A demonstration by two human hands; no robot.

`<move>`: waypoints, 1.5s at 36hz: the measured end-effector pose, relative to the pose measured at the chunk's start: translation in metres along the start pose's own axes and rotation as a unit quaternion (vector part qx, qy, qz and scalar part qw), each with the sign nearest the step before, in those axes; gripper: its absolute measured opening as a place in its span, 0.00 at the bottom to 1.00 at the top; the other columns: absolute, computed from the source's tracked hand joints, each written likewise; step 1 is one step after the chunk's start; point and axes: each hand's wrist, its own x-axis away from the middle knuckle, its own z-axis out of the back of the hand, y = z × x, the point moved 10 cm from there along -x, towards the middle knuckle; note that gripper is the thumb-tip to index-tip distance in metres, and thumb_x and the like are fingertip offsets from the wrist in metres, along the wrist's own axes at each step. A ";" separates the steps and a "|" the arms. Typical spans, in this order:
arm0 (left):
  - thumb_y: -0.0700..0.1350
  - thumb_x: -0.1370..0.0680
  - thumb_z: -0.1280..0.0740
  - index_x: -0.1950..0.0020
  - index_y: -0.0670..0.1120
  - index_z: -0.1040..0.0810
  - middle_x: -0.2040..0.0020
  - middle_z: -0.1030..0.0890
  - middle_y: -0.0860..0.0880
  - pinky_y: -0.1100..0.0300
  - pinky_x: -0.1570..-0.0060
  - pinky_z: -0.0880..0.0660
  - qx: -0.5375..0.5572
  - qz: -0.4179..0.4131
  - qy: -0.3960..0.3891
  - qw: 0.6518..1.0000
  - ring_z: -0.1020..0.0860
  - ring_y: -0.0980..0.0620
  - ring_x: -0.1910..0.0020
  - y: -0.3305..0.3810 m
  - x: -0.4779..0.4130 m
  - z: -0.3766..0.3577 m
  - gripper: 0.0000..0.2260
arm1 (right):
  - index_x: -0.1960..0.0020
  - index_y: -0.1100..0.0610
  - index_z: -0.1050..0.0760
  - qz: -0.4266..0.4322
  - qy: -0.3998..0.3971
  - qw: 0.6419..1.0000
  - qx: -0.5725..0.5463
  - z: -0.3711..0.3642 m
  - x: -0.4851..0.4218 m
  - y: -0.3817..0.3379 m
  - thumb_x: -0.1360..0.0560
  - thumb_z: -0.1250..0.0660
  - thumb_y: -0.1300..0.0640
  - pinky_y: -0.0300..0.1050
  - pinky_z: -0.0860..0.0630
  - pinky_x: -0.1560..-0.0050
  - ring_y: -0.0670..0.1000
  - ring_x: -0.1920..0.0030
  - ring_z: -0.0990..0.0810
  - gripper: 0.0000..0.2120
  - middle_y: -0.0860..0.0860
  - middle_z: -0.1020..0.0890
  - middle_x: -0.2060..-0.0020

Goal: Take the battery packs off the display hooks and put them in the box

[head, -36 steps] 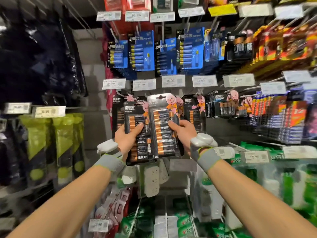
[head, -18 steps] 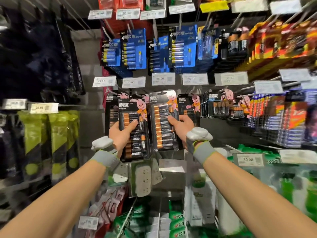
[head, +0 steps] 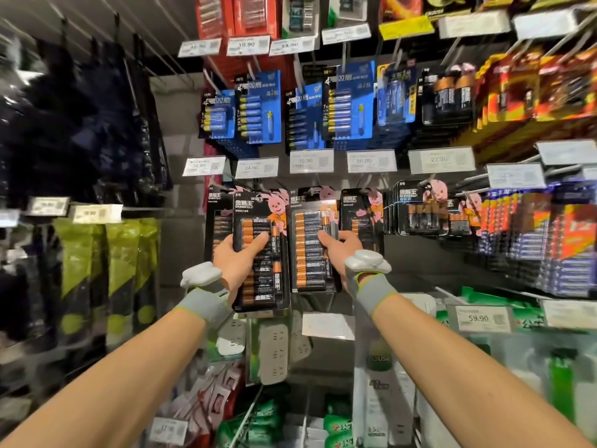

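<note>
My left hand (head: 237, 258) grips a black and copper battery pack (head: 260, 273) by its left edge, thumb across the front. My right hand (head: 340, 253) holds a second, longer battery pack (head: 308, 250) by its right edge. Both packs are upright in front of the middle row of hooks. More packs of the same brand hang behind them: one at the left (head: 219, 221) and one at the right (head: 360, 215). The box is not in view.
Blue battery packs (head: 350, 101) hang on the row above, with price tags (head: 311, 160) below them. A thick stack of black packs (head: 413, 208) hangs to the right. White power strips (head: 273, 354) hang below my hands. Green bags (head: 106, 279) hang at the left.
Both hands have stayed on their packs and held them near the middle row of hooks; the left pack has shifted slightly lower against the right one. The camera tilted a little.
</note>
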 end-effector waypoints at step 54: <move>0.52 0.27 0.25 0.52 0.51 0.19 0.50 0.15 0.48 0.44 0.38 0.25 0.019 0.007 -0.056 0.998 0.18 0.46 0.48 -0.012 -0.011 -0.050 0.08 | 0.37 0.60 0.30 -0.004 0.024 0.997 0.075 0.008 -0.035 0.021 0.27 0.29 0.47 0.50 0.23 0.48 0.56 0.55 0.23 0.26 0.57 0.21 0.53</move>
